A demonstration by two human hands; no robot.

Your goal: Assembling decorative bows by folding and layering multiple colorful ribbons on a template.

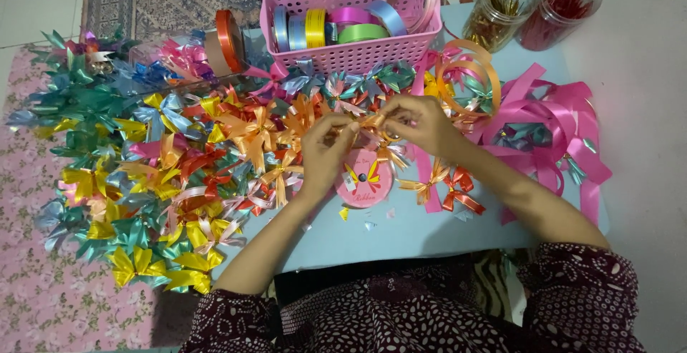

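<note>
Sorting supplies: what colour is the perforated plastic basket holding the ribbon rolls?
Pink perforated plastic basket, head view.

ribbon strip (368,119): orange, glossy, thin plastic-looking; pinched btwn left hand (325,154) & right hand (422,120)
bows (179,174): shiny satin-like ribbon, smooth, left of left hand
basket (351,56): pink plastic, matt, perforated walls, beyond hands
jars (529,10): clear plastic or glass, can't tell; glossy, beyond right hand
surface (401,231): pale blue, smooth, matt, under hands
sleeves (580,296): dark red printed cloth, soft
spool (366,178): pink disc, paper-like face, below hands
</note>
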